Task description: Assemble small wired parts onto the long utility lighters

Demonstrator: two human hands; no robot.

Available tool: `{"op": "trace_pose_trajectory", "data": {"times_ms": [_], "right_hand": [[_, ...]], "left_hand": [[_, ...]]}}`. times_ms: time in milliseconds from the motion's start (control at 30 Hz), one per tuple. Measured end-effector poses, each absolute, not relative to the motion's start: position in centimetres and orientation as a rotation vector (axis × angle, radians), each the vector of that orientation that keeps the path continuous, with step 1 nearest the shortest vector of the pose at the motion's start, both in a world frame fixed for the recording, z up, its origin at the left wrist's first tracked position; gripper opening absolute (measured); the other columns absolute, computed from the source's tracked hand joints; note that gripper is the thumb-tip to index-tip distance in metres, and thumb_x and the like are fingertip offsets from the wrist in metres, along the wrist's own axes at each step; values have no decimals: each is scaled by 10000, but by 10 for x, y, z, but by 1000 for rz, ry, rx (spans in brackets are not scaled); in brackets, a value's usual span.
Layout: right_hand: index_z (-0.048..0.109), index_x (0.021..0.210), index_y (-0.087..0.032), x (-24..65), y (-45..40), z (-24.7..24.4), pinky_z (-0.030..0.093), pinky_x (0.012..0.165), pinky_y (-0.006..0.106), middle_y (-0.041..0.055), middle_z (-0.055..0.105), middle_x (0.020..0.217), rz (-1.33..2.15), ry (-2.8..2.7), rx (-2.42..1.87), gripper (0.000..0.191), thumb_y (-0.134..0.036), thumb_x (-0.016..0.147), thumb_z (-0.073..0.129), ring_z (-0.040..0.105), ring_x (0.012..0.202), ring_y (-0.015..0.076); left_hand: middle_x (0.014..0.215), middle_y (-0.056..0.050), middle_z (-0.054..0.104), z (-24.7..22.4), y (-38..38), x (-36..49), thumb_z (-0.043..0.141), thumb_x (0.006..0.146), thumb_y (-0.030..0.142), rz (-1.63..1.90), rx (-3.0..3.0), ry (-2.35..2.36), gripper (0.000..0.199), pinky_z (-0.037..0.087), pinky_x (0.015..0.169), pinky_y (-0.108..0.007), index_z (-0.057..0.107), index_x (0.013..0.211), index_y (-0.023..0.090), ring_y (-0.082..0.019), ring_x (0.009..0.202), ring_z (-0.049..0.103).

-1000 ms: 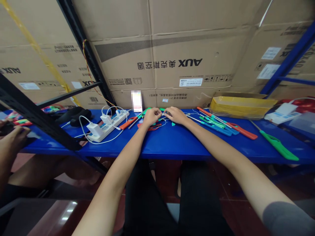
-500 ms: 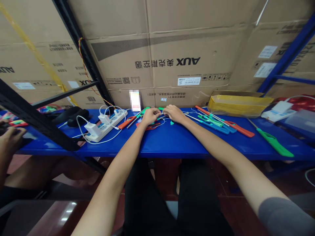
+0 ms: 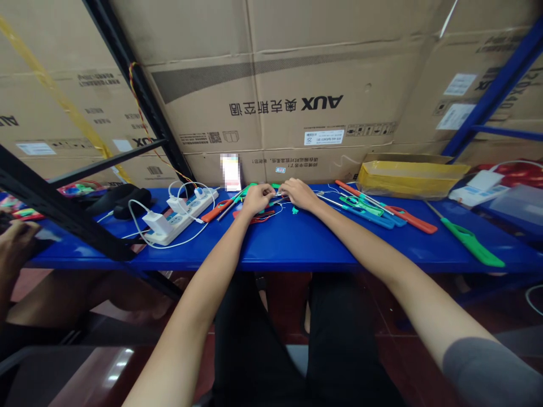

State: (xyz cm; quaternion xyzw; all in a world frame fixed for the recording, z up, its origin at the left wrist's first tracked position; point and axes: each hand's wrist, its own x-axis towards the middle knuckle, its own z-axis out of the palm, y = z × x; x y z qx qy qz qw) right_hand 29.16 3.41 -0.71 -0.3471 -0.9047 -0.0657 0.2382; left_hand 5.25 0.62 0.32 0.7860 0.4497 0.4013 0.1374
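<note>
Your head has turned slightly right. Your right hand and the power strip now sit further left in your view.

This looks like a warehouse storeroom: large brown cardboard AUX cartons stand against blue steel shelving racks. A blue metal desk carries a white power strip.

Bright, even indoor light, source out of view. Soft shadow beneath blue shelf. Glare streaks on dark floor. Wide-angle warp bends shelf and cartons toward frame edges. Left hand, right hand fairly crisp. Pixelated patch above shelf. Colours saturated.
</note>
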Motion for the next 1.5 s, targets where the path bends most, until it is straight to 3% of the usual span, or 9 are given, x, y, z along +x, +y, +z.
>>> {"op": "trace_pose_trajectory", "data": {"times_ms": [200,900,1500], "right_hand": [[795,1171,-219,309,42,-9,468,975,421,128,782,1141,-179,-2369,-957,329,-59,1106,514,602,1096,321],[817,1212,-237,308,38,-7,482,1031,465,137,802,1201,-203,-2377,-817,267,-274,1206,553,604,1143,332],[818,1255,-232,304,37,-8,476,1019,461,143,792,1184,-233,-2425,-821,284,-317,1216,549,589,1132,333]], "left_hand": [[888,-48,848,6,8,43,733,928,206,1174,2249,1390,102,579,847,-344,805,856,220,-253,859,756],[959,-51,886,5,3,48,758,978,192,1228,2269,1282,94,627,916,-344,847,959,216,-239,901,808],[929,-46,874,6,2,51,793,962,182,1235,2247,1259,76,630,877,-322,830,904,213,-227,862,799]]}}
